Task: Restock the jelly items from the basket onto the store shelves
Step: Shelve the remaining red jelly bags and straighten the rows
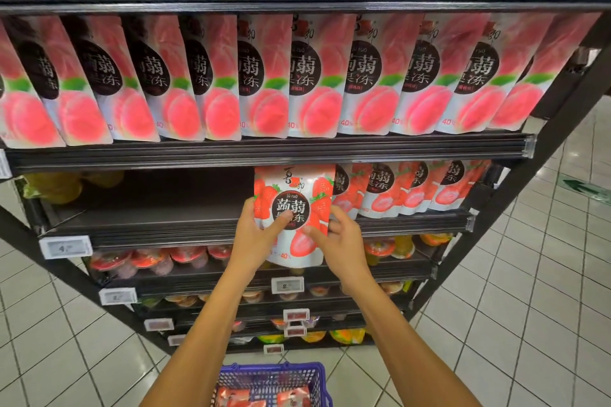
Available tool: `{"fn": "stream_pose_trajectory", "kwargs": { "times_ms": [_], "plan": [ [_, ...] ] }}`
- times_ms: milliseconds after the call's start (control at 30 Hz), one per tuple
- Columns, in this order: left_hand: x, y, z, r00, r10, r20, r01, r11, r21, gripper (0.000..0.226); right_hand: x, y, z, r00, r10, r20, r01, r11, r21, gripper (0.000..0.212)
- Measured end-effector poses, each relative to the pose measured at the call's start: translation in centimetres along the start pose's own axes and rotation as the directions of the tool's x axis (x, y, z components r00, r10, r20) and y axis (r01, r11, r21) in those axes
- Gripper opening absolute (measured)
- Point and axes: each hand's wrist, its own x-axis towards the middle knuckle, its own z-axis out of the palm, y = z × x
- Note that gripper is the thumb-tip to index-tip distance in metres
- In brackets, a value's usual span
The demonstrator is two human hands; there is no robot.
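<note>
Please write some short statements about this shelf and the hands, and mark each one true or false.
1. The left hand and the right hand both grip the strawberry pouch. True.
2. Peach pouches stand in the row above it. True.
3. The basket holds nothing. False: red packs lie in it.
4. The row of strawberry pouches fills its shelf end to end. False: it stands only at the right end.

Bright, even store light leaves soft glare on the peach pouches [314, 76], the middle shelf [148, 208] lies shadowed at its left end, and wide-angle distortion bends the blurred frame edges.
</note>
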Motion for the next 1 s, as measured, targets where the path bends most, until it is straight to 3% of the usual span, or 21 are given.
{"fn": "stream_pose_trajectory", "kwargs": {
  "times_ms": [100, 167, 267, 400, 667, 833, 1000],
  "plan": [
    [-0.4, -0.1, 0.4, 0.986, 0.064, -0.151, -0.053, 0.996, 0.075, 0.052, 1.0, 0.2, 0.5, 0.997, 0.001, -0.08, -0.003, 1.0, -0.02, 0.029],
    [-1.1, -0.4, 0.9, 0.965, 0.134, -0.224, -0.104, 0.985, 0.14, 0.041, 1.9, 0.4, 0.9, 0.988, 0.032, -0.152, -0.036, 0.999, -0.028, 0.035],
    [-1.9, -0.8, 1.9, 0.973, 0.205, -0.104, -0.179, 0.96, 0.217, 0.033, 3.2, 0.6, 1.6, 0.972, 0.021, -0.232, -0.034, 0.998, -0.053, 0.037],
    [-1.4, -0.8, 2.9, 0.989, 0.142, 0.037, -0.147, 0.971, 0.188, 0.043, 4.1, 0.3, 2.4, 0.959, -0.102, -0.266, 0.077, 0.992, -0.104, 0.032],
    [-0.8, -0.9, 3.3, 0.994, 0.08, 0.076, -0.092, 0.983, 0.156, 0.051, 3.4, 2.0, 2.0, 0.932, -0.237, -0.276, 0.149, 0.941, -0.304, 0.025],
    [-0.8, -0.9, 3.6, 0.996, 0.052, 0.071, -0.06, 0.991, 0.117, 0.046, 2.8, 3.4, 1.3, 0.932, -0.193, -0.308, 0.06, 0.917, -0.395, 0.025],
    [-0.8, -0.8, 4.0, 0.996, 0.041, 0.083, -0.048, 0.995, 0.089, 0.046, 3.1, 4.2, 0.9, 0.906, -0.156, -0.392, -0.002, 0.927, -0.375, 0.017]
  ]
}}
